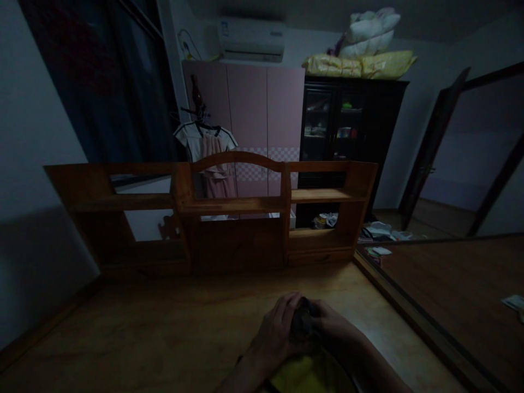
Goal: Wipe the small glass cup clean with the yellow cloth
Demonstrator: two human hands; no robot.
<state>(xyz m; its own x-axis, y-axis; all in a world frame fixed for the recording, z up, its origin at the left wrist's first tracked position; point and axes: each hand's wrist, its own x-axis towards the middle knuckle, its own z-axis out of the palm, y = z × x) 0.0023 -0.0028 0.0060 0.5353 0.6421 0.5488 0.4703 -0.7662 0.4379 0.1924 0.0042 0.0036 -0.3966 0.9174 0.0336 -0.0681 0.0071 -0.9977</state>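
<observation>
Both hands meet low in the middle of the view, above a wooden desk (164, 327). My left hand (275, 327) and my right hand (333, 326) are closed around a small dark object (302, 322) held between them; the dim light hides what it is. Just under the hands lies something yellow (301, 375), partly cut off by the bottom edge.
A wooden shelf unit (229, 204) stands at the desk's back edge. Behind it are a pink wardrobe (262, 114) with hanging clothes (207, 144), a dark cabinet (347, 125) topped with bedding, and an air conditioner (251, 39). A doorway opens at the right.
</observation>
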